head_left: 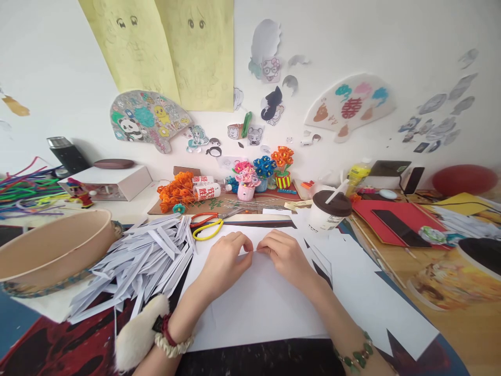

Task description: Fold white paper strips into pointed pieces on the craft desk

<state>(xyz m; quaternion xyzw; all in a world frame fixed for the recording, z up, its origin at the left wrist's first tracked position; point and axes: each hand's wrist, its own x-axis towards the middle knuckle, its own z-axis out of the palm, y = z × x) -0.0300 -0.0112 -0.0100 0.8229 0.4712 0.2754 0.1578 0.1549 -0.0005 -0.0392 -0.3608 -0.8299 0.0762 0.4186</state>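
Observation:
My left hand and my right hand meet above the large white sheets, thumbs and fingertips pinched close together. A thin edge of white paper shows between the fingertips; most of it blends into the sheets or is hidden by the fingers. Left of my left hand lies a heap of narrow folded white paper strips. Scissors with red and yellow handles rest just beyond that hand. More white sheets spread out under and beside my right forearm.
A beige round bin stands at the left. A drink cup with a dark lid and straw is behind my right hand. Crafted flowers in small pots line the wall. A phone lies on a red folder at the right.

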